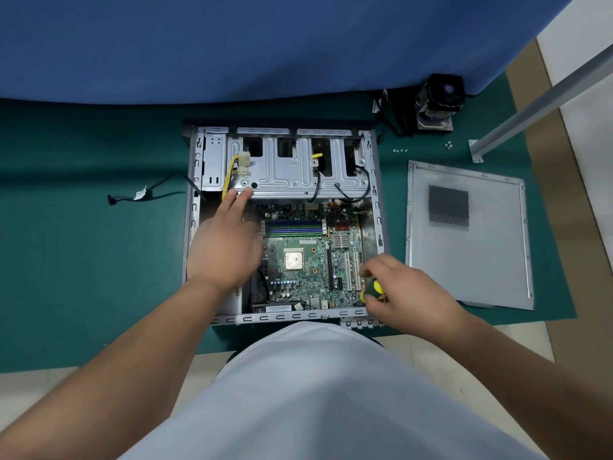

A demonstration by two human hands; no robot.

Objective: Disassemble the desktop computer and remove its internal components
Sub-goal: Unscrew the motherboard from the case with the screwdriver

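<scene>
Screwdriver work looked to be the step in hand: the right hand (403, 293) had its fingers curled around the yellow-and-green handle of a screwdriver (373, 291), held at the near right corner of the motherboard (308, 257), probably over one of the board's mounting screws, though the tip itself was hidden. The left hand (225, 240) lay with fingers straight and relaxed, gripping nothing, its fingertips on the near edge of the metal drive cage (298, 171), seemingly to steady the desktop case (373, 200) against the turning force. That case lay open on its side on the green surface (83, 244), motherboard face up, so that everything inside could be reached from above. Its side panel (467, 234) lay flat just to the right, well out of the way, and the removed CPU cooler (438, 101) stood beyond the case's far right corner. Small loose screws (399, 150) rested on the mat between cooler and panel, gathered where they would not be lost. A detached black cable (146, 195) lay to the left of the case. A barcode sticker (278, 308) showed on the near edge inside the case, but its writing, and the board's printing, were too small to read.
</scene>
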